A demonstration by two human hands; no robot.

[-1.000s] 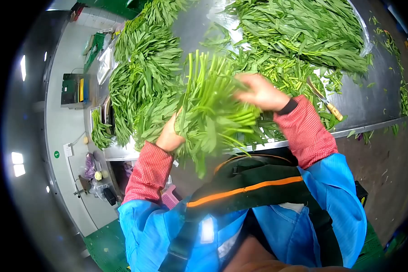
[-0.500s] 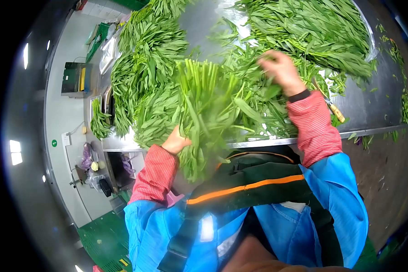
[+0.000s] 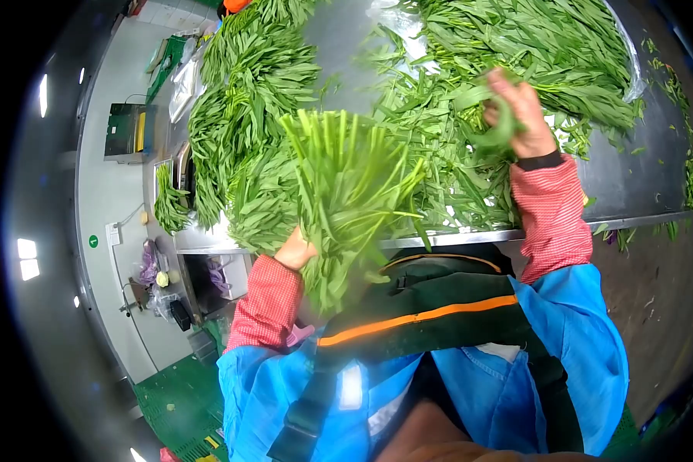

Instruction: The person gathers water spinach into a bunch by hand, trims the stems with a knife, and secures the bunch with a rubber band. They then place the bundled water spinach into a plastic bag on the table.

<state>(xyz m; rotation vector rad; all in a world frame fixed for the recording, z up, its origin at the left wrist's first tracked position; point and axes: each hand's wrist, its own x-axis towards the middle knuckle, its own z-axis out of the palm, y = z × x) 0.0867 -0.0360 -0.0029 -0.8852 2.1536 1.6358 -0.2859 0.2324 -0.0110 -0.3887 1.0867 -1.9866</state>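
My left hand (image 3: pixel 297 250) is closed round the leafy lower part of a bunch of water spinach (image 3: pixel 339 165). The bunch's cut stem ends point up and away from me, and its leaves hang over the table's front edge. To the right, my right hand (image 3: pixel 525 115) is raised above loose leaves (image 3: pixel 470 169) on the table. Its fingers are closed on a loose green leaf (image 3: pixel 503 131), slightly blurred by motion.
Long stacks of water spinach (image 3: pixel 246 100) line the table's left side. Another large heap (image 3: pixel 531 46) lies on clear plastic (image 3: pixel 635 69) at the far right. The metal table edge (image 3: pixel 454 239) runs before my waist. A green crate (image 3: pixel 173 408) stands lower left.
My right hand has moved right and slightly away from the bunch, now with a leaf in its fingers. The bunch has tilted a little left. My right forearm now covers most of the wooden-handled knife.
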